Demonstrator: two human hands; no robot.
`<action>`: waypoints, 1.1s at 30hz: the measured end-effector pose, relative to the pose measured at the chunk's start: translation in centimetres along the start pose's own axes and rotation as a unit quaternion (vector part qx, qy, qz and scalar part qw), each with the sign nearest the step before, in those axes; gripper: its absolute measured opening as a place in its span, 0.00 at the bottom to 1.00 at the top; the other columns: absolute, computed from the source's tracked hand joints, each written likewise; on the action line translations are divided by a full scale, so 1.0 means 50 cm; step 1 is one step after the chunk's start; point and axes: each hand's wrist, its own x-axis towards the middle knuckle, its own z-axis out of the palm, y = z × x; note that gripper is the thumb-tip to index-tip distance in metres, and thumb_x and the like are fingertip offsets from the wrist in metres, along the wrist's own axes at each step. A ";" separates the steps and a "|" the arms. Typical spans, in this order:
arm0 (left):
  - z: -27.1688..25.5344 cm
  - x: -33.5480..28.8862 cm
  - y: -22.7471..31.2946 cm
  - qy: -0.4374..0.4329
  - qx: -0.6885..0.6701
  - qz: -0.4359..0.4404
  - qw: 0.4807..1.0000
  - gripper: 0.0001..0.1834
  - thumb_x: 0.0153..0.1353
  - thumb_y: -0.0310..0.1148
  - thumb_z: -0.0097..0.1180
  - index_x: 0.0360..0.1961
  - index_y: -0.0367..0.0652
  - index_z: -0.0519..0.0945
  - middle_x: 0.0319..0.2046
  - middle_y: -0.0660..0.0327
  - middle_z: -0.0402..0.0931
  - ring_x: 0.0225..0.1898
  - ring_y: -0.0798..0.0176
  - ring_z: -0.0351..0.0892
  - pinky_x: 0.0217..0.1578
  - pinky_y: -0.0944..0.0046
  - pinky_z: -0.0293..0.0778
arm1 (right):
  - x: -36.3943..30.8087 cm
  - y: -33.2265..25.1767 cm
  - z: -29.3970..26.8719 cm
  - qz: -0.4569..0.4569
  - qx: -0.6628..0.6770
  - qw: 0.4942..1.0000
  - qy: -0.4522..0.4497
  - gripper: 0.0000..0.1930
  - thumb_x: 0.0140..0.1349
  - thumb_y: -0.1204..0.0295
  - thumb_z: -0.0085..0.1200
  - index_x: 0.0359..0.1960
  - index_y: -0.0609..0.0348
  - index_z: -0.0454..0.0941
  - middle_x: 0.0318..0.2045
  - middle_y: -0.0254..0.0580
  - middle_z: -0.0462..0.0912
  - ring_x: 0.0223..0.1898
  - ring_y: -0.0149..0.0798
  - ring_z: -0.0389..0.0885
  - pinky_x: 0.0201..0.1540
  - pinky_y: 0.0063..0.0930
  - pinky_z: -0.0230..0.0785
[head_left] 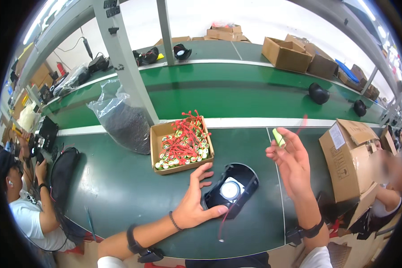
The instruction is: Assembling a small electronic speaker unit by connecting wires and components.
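A black plastic speaker housing [248, 181] lies on the green worktop in front of me. Inside it is a round speaker [230, 190] with a white centre, and a thin red wire [222, 225] trails out over its near edge. My left hand [195, 203] rests at the housing's left side, fingers spread and thumb on its near rim. Raised to the right of the housing, my right hand [292, 163] pinches a green cylindrical battery [279, 138] between thumb and fingers. A blurred red wire [303, 123] shows just above that hand.
Beyond my left hand stands an open cardboard box [181, 169] of green batteries with red wires. A plastic bag [125, 120] of dark material leans by the post. At right are a large carton [339, 163] and a person; another person sits left. Black round parts [319, 93] lie on the green belt.
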 end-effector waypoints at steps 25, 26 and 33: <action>0.015 0.003 0.016 -0.100 0.060 0.058 0.991 0.50 0.60 0.30 0.68 0.74 0.38 0.47 0.68 0.39 0.60 0.67 0.38 0.66 0.66 0.51 0.65 | -0.115 0.045 0.047 -0.056 -0.174 0.974 -0.131 0.16 0.55 0.83 0.70 0.43 0.68 0.77 0.40 0.52 0.88 0.42 0.40 0.89 0.47 0.30 0.84; 0.020 0.002 0.011 -0.099 0.061 0.055 0.992 0.50 0.60 0.30 0.68 0.74 0.38 0.47 0.68 0.39 0.60 0.67 0.38 0.66 0.66 0.51 0.65 | -0.117 0.045 0.051 -0.049 -0.164 0.978 -0.115 0.16 0.55 0.83 0.70 0.42 0.68 0.77 0.39 0.51 0.88 0.41 0.40 0.90 0.46 0.30 0.84; 0.016 -0.002 0.017 -0.101 0.068 0.093 0.988 0.52 0.58 0.30 0.70 0.75 0.38 0.47 0.68 0.39 0.58 0.63 0.35 0.70 0.62 0.49 0.70 | -0.130 0.034 0.059 -0.174 -0.326 0.915 -0.159 0.17 0.50 0.76 0.76 0.36 0.63 0.78 0.34 0.49 0.89 0.35 0.38 0.91 0.38 0.26 0.84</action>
